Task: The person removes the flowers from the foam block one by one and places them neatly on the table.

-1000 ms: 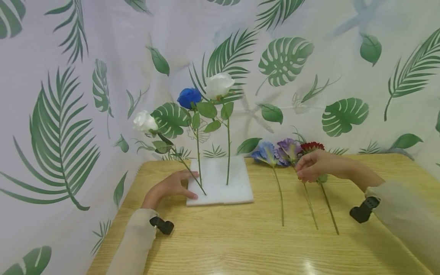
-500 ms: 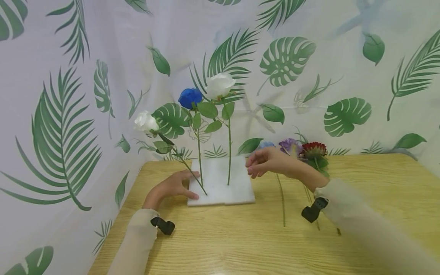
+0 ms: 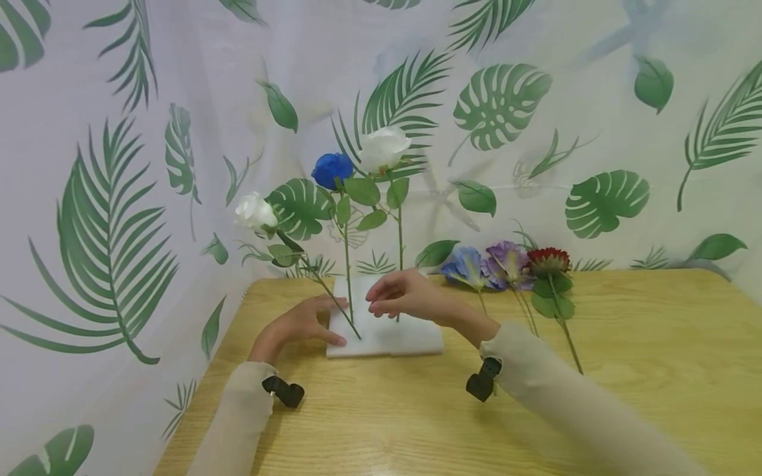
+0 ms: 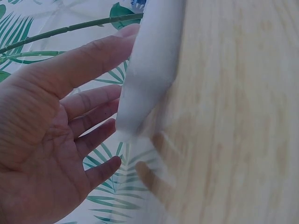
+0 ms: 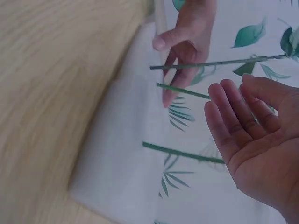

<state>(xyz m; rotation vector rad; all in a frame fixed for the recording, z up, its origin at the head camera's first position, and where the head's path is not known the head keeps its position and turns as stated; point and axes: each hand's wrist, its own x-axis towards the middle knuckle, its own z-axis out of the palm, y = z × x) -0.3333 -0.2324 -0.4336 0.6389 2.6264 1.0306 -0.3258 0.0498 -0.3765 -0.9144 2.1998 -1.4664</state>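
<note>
The fingers of my left hand (image 3: 300,327) were spread and fairly straight, with the thumb and fingertips resting at the left edge of the white foam block (image 3: 417,338). My right hand (image 3: 419,299) hung over the block with its fingers loosely bent and nothing in them; I could not tell whether they brushed a stem.

Three flowers stood in the block. On its left side a white rose (image 3: 256,211) leaned out past the left edge, its stem passing close by my left fingers. Just beside it, a blue rose (image 3: 332,170) stood nearly upright, and toward the block's right side a taller white rose (image 3: 383,149) rose behind my right hand.

To the right of the block, three more flowers lay on the desk (image 3: 369,423): a light blue flower (image 3: 466,266) nearest the block, then a purple flower (image 3: 507,260), then a red flower (image 3: 549,261) farthest from it. My right arm hid parts of their stems. Behind the block hung a pale curtain (image 3: 524,165) printed with green leaves.
</note>
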